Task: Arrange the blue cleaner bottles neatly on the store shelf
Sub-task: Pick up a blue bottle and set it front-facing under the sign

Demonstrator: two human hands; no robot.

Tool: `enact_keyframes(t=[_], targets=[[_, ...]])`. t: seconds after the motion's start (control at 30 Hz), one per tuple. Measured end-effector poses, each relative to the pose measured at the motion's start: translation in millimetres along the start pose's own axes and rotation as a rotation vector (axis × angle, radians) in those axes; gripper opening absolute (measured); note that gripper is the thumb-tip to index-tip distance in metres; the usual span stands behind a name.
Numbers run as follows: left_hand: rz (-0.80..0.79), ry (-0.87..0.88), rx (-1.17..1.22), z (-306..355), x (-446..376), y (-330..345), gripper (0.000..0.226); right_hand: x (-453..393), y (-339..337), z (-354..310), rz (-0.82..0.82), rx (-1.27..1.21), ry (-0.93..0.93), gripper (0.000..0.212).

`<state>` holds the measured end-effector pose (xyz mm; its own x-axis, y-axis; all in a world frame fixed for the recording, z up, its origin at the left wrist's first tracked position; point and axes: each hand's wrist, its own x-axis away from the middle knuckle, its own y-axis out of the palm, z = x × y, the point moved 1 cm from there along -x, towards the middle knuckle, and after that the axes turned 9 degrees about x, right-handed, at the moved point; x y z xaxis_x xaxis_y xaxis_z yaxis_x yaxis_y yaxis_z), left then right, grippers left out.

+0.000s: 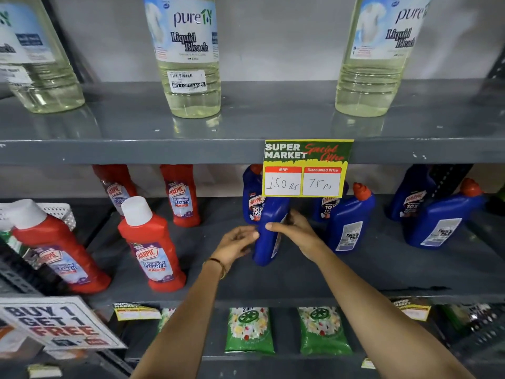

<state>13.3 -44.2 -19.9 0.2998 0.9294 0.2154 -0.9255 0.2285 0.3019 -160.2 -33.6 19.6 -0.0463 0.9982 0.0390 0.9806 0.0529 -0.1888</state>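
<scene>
Both hands are on 1 blue cleaner bottle (269,233) at the middle of the grey shelf (300,274): my right hand (293,231) wraps its right side with the thumb across the front, and my left hand (237,242) has its fingertips curled against the left edge, more steadying than gripping. It stands near the front, its plain side toward me, with its top hidden behind the yellow price card (306,168). I judge the step is to turn it so the label faces out like the blue bottle behind it (252,206). I'd twist it about its base, keep it flat on the shelf, and line it up with the 2 front blue bottles (348,222) to the right, clear of the red bottles (151,242) to the left.
</scene>
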Motion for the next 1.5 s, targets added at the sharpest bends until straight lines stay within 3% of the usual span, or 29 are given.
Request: enact_keyframes(t=[0.13,0.37,0.43,0.57,0.93,1.37,1.5], targets=[[-0.151,-0.216,0.236,-9,7,-3,0.024,3,-4,-1,-0.16,-0.097,-0.016,0.037],[-0.2,-0.219,0.348,-16,4,-2,0.034,6,-4,-3,-0.244,-0.229,-0.004,0.034],[-0.156,-0.201,0.324,-20,2,-2,0.019,5,-4,-4,-0.226,-0.204,0.009,0.028],[-0.073,-0.157,0.245,-22,0,5,0.018,1,-5,-4,-0.179,-0.169,0.009,0.028],[0.301,0.082,-0.321,-26,-22,-1,0.053,-7,-9,2,-0.127,0.052,-0.012,0.054],[0.333,0.079,-0.408,-33,-15,6,0.053,-1,-6,17,-0.113,0.088,0.048,0.056],[0.37,0.05,-0.41,-38,-5,7,0.056,12,-8,22,-0.006,0.087,0.104,0.062]])
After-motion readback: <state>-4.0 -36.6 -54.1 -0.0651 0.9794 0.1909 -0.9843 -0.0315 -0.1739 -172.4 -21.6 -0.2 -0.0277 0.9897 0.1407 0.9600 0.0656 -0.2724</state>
